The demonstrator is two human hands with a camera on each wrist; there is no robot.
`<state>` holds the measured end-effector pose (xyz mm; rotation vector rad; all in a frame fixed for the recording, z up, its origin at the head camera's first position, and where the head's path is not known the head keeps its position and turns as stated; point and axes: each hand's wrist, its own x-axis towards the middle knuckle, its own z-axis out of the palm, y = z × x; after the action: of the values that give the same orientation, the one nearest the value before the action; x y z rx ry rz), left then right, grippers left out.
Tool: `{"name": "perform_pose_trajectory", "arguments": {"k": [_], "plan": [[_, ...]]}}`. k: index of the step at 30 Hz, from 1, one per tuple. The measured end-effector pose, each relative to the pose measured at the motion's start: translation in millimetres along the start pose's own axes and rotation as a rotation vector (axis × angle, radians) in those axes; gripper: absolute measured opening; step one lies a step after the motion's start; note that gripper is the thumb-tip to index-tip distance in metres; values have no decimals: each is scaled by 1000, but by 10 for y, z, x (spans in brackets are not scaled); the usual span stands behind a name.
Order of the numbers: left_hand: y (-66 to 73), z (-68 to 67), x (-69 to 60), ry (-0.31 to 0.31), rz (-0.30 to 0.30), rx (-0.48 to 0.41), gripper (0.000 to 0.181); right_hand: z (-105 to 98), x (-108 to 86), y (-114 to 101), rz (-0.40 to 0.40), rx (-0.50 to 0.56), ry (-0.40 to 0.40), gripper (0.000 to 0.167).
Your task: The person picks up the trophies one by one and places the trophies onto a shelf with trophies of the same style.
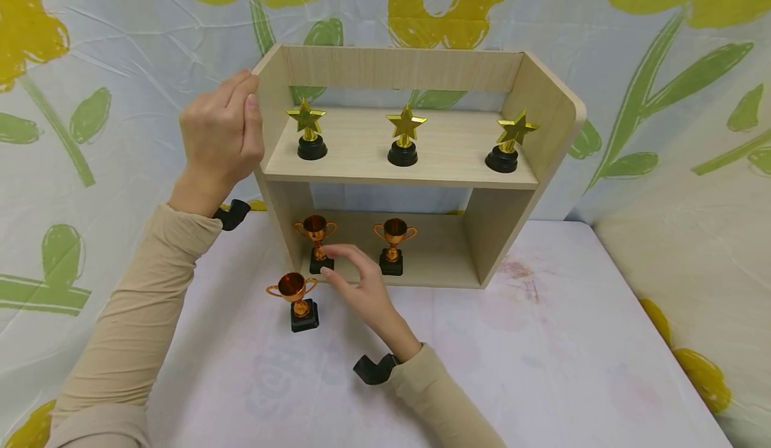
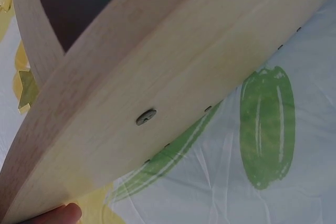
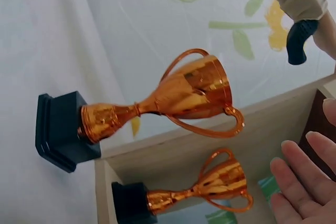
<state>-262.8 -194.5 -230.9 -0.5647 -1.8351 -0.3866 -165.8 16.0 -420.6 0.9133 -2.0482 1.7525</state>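
Observation:
My left hand [image 1: 223,126] grips the upper left side panel of a light wooden two-tier shelf [image 1: 397,183]; in the left wrist view a fingertip [image 2: 68,213] lies against the panel. My right hand [image 1: 367,294] is in front of the lower tier, thumb and forefinger spread apart, holding nothing. Just beyond its fingertips a copper cup trophy [image 1: 316,228] on a black base stands at the lower tier's left. Another copper trophy [image 1: 394,232] stands near that tier's middle. A third copper trophy [image 1: 293,288] is upright on the table, left of my right hand; the right wrist view shows it closest [image 3: 194,90].
Gold star trophies on black bases stand on the upper tier: left [image 1: 307,121], middle [image 1: 405,126] and right [image 1: 515,133]. A white cloth covers the table [image 1: 542,341]. Behind the shelf hangs a flower-patterned cloth [image 1: 693,187].

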Motion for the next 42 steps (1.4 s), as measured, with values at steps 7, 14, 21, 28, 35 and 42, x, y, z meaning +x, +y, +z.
{"name": "perform_pose_trajectory", "arguments": {"k": [7,14,21,28,35,42], "plan": [[4,2,0,-1,-3,2,49,108,-27,164,-3,0,-18,34],[0,7,-7,-5,-6,1,49,212,-37,159,-2,13,-34,36],[-2,6,-10,-3,-6,-2,49,229,-23,-163,88,25,-90,34],[-2,9,-11,-5,-5,0,49,277,-36,-205,138,50,-125,36],[2,3,-9,-5,-6,-2,49,341,-40,-115,139,50,-141,37],[4,1,-5,-8,-7,-3,49,352,-10,-170,185,24,-165,35]]}}
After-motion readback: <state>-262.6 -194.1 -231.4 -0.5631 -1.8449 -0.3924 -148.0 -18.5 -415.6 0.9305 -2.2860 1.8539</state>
